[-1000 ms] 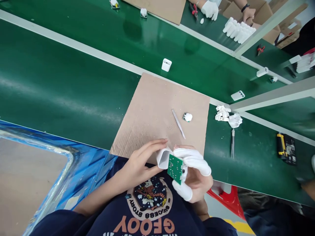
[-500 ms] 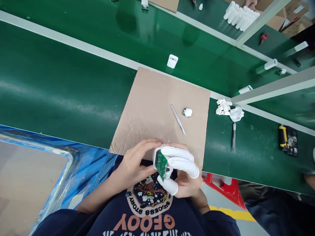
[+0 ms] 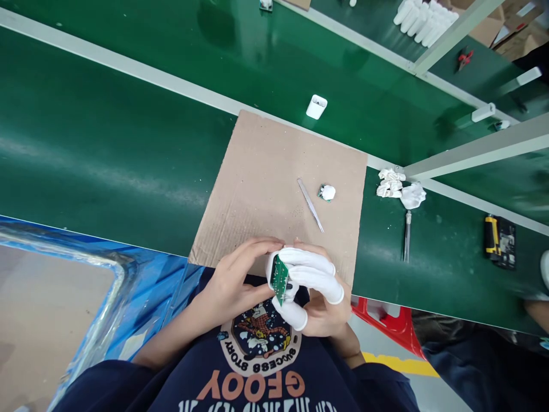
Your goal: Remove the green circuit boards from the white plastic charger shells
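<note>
My left hand point(image 3: 234, 280), bare, is closed around a white plastic housing point(image 3: 270, 265) whose open end faces right. My right hand point(image 3: 315, 286) wears white finger cots on several fingers and grips a green circuit board point(image 3: 279, 279) at that open end. Part of the board seems to be inside the housing; how deep it sits is hidden. Beyond my hands, metal tweezers point(image 3: 310, 205) lie on a cardboard sheet point(image 3: 266, 171). Close to them is a small circuit board with a white part point(image 3: 327, 192).
Another white housing point(image 3: 316, 107) stands behind the cardboard. On the right are crumpled white finger cots point(image 3: 390, 183), a brush-like tool point(image 3: 407, 236) and a yellow-black tool set point(image 3: 500, 241). A grey metal post point(image 3: 476, 154) rises there. A co-worker's arm point(image 3: 538, 315) shows at the right edge.
The board appears slightly further into the housing, and my right hand has shifted a little toward my left. The whole view has moved slightly.
</note>
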The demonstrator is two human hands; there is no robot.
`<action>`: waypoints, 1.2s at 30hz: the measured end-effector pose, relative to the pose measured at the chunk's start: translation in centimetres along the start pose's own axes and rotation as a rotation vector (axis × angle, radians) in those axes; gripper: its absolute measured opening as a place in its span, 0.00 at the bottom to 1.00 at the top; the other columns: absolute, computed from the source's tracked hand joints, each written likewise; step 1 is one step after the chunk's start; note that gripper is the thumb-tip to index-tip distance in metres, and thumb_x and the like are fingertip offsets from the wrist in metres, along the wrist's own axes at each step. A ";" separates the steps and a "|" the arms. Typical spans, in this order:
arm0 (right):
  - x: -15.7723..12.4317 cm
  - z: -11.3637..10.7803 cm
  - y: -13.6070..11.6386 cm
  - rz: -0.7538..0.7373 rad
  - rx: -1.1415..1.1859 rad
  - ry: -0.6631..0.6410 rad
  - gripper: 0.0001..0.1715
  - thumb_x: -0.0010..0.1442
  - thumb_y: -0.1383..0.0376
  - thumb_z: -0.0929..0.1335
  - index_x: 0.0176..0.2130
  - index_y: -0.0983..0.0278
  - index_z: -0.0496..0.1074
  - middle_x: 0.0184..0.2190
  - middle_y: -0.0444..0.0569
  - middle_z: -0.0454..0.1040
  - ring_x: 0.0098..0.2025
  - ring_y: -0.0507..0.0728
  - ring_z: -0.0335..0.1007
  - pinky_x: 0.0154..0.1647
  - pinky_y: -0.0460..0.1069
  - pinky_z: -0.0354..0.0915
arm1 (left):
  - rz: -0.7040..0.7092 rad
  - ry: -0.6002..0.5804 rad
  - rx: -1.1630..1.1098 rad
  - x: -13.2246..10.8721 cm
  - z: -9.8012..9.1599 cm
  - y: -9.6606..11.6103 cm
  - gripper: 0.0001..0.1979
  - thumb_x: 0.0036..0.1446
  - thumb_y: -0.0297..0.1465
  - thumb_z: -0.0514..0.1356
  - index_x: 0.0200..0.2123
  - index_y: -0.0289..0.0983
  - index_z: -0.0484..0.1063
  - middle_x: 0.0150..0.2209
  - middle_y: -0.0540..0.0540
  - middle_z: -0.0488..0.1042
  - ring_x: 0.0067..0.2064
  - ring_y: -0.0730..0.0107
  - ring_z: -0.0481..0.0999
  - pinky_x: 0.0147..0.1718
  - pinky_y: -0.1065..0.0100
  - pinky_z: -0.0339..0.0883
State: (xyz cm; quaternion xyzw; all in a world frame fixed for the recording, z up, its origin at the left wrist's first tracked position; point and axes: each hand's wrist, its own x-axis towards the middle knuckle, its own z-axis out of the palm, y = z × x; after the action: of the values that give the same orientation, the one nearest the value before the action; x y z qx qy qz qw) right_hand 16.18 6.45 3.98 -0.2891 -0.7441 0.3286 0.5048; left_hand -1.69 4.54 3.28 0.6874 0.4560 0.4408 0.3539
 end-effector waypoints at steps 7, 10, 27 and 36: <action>0.4 0.3 0.0 0.000 -0.013 -0.002 0.29 0.58 0.70 0.72 0.59 0.63 0.69 0.50 0.57 0.78 0.55 0.63 0.75 0.57 0.63 0.73 | -0.022 0.000 -0.025 -0.2 0.0 -0.3 0.23 0.58 0.26 0.67 0.55 0.39 0.67 0.49 0.43 0.77 0.50 0.66 0.78 0.50 0.68 0.75; 0.6 0.2 -0.1 0.019 -0.027 -0.034 0.30 0.59 0.70 0.72 0.60 0.62 0.68 0.51 0.56 0.77 0.57 0.63 0.73 0.59 0.64 0.71 | -0.041 0.011 -0.031 -0.4 0.2 -0.8 0.23 0.56 0.24 0.68 0.54 0.39 0.67 0.49 0.44 0.77 0.50 0.68 0.78 0.50 0.70 0.74; 0.3 -2.9 1.1 -0.217 -0.465 -0.262 0.16 0.64 0.56 0.71 0.49 0.59 0.73 0.52 0.53 0.71 0.66 0.66 0.60 0.69 0.68 0.60 | 0.102 0.033 0.108 0.2 -0.1 0.2 0.23 0.60 0.31 0.67 0.58 0.35 0.68 0.50 0.40 0.78 0.51 0.67 0.80 0.49 0.70 0.77; 0.6 -4.2 2.1 -0.168 -0.157 -0.204 0.22 0.64 0.65 0.71 0.57 0.60 0.69 0.55 0.54 0.70 0.57 0.62 0.71 0.60 0.64 0.73 | 0.033 -0.111 -0.107 1.2 -0.9 0.2 0.27 0.56 0.37 0.70 0.56 0.37 0.70 0.48 0.41 0.78 0.47 0.67 0.80 0.44 0.70 0.78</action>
State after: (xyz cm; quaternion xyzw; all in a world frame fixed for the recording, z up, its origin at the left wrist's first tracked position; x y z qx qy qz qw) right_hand 20.21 9.02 3.79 -0.2293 -0.8365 0.2538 0.4281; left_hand -2.21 5.67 4.09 0.6983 0.4001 0.4315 0.4075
